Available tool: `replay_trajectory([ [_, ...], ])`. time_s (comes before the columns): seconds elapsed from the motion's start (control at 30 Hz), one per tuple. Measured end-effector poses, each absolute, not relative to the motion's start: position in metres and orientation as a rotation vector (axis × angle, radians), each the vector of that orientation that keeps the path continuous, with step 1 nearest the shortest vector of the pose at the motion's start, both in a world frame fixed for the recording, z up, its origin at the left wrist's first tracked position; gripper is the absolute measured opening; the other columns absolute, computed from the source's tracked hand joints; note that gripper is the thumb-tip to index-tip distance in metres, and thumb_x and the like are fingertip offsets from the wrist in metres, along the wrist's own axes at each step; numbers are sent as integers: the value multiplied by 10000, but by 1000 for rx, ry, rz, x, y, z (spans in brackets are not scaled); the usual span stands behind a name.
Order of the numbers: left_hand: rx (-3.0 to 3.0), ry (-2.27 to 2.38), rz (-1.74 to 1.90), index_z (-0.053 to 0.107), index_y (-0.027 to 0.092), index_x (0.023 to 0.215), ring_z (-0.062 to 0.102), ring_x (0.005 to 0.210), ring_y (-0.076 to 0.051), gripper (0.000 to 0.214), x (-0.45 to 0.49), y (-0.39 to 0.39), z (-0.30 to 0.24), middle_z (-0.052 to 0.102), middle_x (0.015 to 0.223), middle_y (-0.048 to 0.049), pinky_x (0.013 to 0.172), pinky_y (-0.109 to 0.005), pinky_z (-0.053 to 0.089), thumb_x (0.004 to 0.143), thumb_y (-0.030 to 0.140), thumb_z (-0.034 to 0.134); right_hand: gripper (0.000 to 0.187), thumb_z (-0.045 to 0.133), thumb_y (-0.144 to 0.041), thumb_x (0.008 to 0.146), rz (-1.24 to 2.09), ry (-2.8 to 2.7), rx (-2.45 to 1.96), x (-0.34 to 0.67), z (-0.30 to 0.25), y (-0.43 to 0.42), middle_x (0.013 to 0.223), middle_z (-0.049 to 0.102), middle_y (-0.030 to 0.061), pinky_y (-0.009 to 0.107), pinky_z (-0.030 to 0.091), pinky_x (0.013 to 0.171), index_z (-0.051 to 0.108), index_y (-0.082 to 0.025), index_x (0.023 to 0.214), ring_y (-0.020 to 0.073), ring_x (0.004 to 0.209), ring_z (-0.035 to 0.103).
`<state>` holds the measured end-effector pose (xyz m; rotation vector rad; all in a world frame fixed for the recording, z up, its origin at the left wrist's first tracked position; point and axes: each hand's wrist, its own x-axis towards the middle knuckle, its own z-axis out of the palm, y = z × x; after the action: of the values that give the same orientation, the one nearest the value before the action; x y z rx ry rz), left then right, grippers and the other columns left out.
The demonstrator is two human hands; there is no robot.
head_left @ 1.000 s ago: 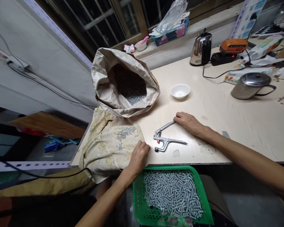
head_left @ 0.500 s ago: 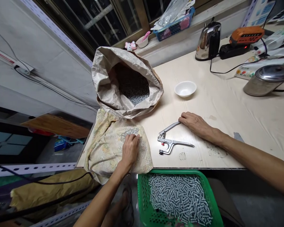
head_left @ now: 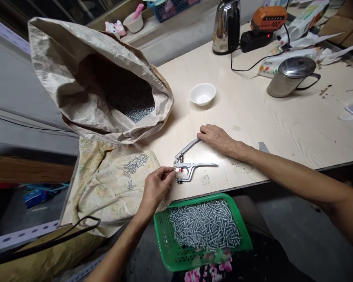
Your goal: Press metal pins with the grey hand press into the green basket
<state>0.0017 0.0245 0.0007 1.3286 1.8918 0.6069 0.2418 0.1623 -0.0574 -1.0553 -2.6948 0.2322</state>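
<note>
Pliers (head_left: 192, 167) (one pair, handles spread) are at the table (head_left: 238, 102) edge, between two hands. From left: one sack (head_left: 94, 105) and one cloth (head_left: 106, 190), both bearing uncountable metal pieces (head_left: 133, 166); one left hand (head_left: 156, 186), thumb and fingertips nearly together at the jaws, pinching what I cannot tell; one green basket (head_left: 160, 237) of pieces; one bowl (head_left: 202, 94); one right hand (head_left: 216, 137), curled round the upper handle's end; one mug (head_left: 285, 82).

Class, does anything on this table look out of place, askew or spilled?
Mildly: on the rumpled cloth, a few metal pieces lie apart from the main pile, looking untidy. The cloth droops over the edge of the table and looks askew.
</note>
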Motion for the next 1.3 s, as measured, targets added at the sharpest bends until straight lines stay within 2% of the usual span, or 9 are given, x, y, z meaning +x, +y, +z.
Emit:
replay_trajectory([
  [0.2,1291,1889,449,730,139,726,543,581,-137,365,5,32,-8,672,643,-30,541,-238,387,667,497,690,318,263,-70,921,152,-2721,-1043,244,-56,162,1039,538,95,357,321,767,541,-204,995,225,886,426],
  [0.53,1366,1904,269,725,142,711,544,576,-147,376,1,35,-10,676,629,-31,561,-251,368,673,506,640,411,207,-66,968,-42,-2708,-1040,244,-36,157,1020,598,93,355,261,723,599,-182,1014,198,835,461],
  [0.77,1241,1773,-3,649,149,581,462,466,-108,324,3,43,-2,553,462,24,498,-234,320,645,466,662,316,326,-21,933,-87,-2798,-967,240,-47,153,961,610,69,345,264,728,598,-174,984,189,817,450],
  [0.87,1008,1717,33,603,157,568,475,441,-101,308,5,36,-4,558,452,26,495,-231,360,628,443,702,236,388,-99,947,26,-2820,-983,237,-44,149,935,614,71,345,283,742,611,-177,934,214,892,453],
  [0.93,923,1718,42,603,154,577,501,445,-104,289,7,31,-4,574,455,21,503,-231,388,617,409,734,198,447,-251,965,147,-2819,-1011,238,-38,141,939,621,77,357,309,770,626,-180,919,239,952,457],
  [1.0,883,1733,40,623,146,600,519,451,-107,269,9,26,-2,591,461,18,516,-235,414,614,380,758,336,516,-477,924,297,-2801,-1003,241,-32,129,1006,623,94,376,349,810,630,-172,1007,259,996,467],
  [1.13,861,1751,66,663,136,650,534,468,-109,257,10,22,-1,582,456,32,541,-241,443,618,359,787,940,574,-779,715,538,-2735,-957,254,-35,102,1309,517,198,442,389,962,461,-79,1331,333,1199,435],
  [1.2,866,1747,73,675,131,665,528,463,-105,253,9,22,-2,575,452,36,533,-235,432,624,354,789,1052,560,-808,695,564,-2707,-955,261,-42,92,1440,397,228,491,336,1053,356,-71,1417,370,1331,333],
  [1.3,893,1730,77,682,125,670,510,452,-96,240,9,21,-3,578,455,32,513,-224,406,636,343,777,1071,573,-780,711,562,-2683,-997,266,-50,83,1523,265,241,549,269,1107,266,-89,1470,388,1409,217],
])
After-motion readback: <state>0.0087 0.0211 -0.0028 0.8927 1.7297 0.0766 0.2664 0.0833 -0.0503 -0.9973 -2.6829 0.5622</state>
